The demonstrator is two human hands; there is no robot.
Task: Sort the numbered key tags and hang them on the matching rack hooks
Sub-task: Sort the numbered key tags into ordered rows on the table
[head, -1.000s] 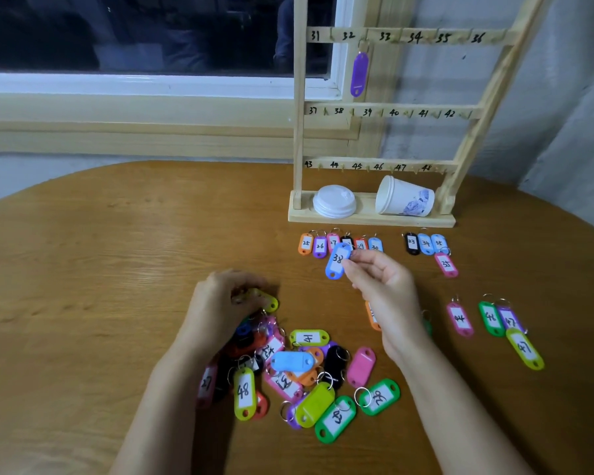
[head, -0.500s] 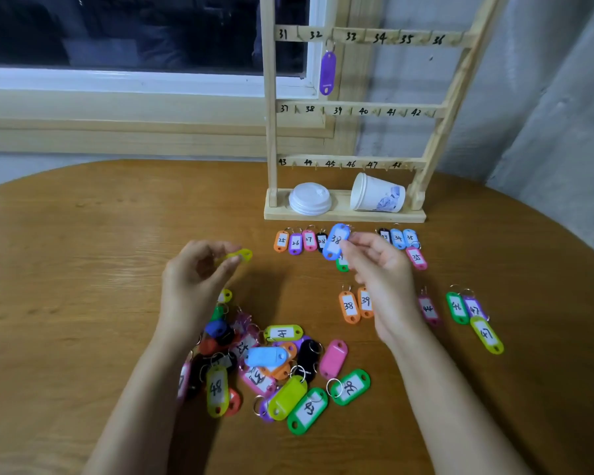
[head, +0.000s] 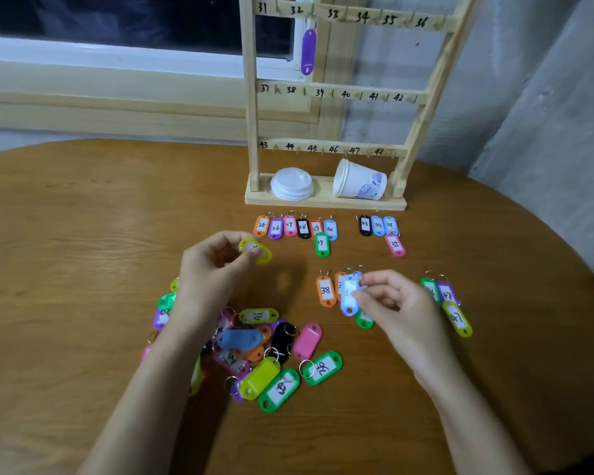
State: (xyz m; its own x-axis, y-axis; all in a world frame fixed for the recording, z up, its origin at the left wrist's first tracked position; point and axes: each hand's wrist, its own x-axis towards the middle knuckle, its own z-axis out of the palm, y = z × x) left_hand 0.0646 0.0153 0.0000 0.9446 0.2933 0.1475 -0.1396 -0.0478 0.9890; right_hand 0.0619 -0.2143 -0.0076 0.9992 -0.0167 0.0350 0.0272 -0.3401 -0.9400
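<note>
Pile of key tags (head: 264,358) sits nearest me on the table (head: 83,234), mixed colours, all overlapping. I read 43 on a green tag (head: 280,389) at its near edge and 41 on a yellow-green tag (head: 258,316) at its far edge.

Above the pile's far left the left hand (head: 213,269) is raised, thumb and fingertips pinching a yellow tag (head: 254,250). Its number is blurred and I can't read it. Right of the pile the right hand (head: 395,306) pinches a light blue tag (head: 349,296) low over the table, number also blurred. Just left of it lies an orange tag (head: 325,290) marked 38. A small green tag (head: 365,322) pokes out under the right hand.

Right of that hand I see three tags close together: a green one, a purple tag (head: 447,293) marked 47 and a yellow-green one, also 47.

Further out, a row of tags (head: 295,227) numbered 25 to 30 lies flat just before the rack, with a green 29 just below it. Off to its right is a second short row (head: 378,225): 33, 34, 35, and a pink 35 beneath.

At the far side stands the wooden rack (head: 252,132), with bars numbered 31–36, 37–42 and 43–48. On its base are a stack of white lids (head: 292,184) and a paper cup (head: 359,181) on its side. A purple hanging tag (head: 308,51) is on hook 32.
</note>
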